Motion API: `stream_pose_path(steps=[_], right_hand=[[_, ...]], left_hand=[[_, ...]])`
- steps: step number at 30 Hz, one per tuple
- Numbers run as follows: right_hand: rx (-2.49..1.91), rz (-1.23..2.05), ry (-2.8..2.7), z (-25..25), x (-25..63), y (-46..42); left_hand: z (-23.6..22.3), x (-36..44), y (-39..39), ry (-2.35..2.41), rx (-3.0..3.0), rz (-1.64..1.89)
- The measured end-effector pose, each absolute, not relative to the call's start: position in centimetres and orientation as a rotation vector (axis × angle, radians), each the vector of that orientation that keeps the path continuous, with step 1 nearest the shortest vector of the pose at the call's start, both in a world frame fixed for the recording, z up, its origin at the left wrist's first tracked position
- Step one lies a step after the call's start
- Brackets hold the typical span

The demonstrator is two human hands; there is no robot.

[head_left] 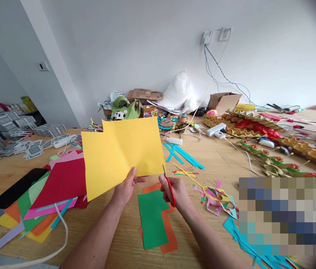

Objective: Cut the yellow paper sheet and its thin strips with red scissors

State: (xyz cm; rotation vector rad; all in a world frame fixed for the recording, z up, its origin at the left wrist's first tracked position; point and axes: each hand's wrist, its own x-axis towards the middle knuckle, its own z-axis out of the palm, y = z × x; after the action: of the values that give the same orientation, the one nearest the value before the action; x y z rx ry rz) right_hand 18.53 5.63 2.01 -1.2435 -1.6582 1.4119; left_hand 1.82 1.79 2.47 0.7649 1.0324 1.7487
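A large sheet of yellow paper (124,149), with a notch out of its upper left corner, is held up above the table by my left hand (127,188). My left thumb lies on its near face at the lower edge, with the fingers behind. My right hand (176,190) is closed around red-handled scissors (171,192). Their dark blades point up at the lower right corner of the sheet; I cannot tell whether they touch it. Below, a green paper sheet (152,220) lies on top of orange paper (170,235).
Coloured paper, red sheet (62,179) uppermost, is piled at left, beside a white cable (66,231). Blue strips (184,153) and paper scraps (214,198) lie to the right. Farther back are a power strip (215,129), a glass jar (181,122) and egg-carton pieces (239,127).
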Motion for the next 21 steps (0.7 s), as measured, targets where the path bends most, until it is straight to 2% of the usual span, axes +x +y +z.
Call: stream_pose_path(steps=[21], right_hand=[[-1.202, 1.429, -1.619, 2.69, 18.71, 5.67]], left_hand=[[1.92, 2.02, 1.56, 1.124, 0.776, 1.695]])
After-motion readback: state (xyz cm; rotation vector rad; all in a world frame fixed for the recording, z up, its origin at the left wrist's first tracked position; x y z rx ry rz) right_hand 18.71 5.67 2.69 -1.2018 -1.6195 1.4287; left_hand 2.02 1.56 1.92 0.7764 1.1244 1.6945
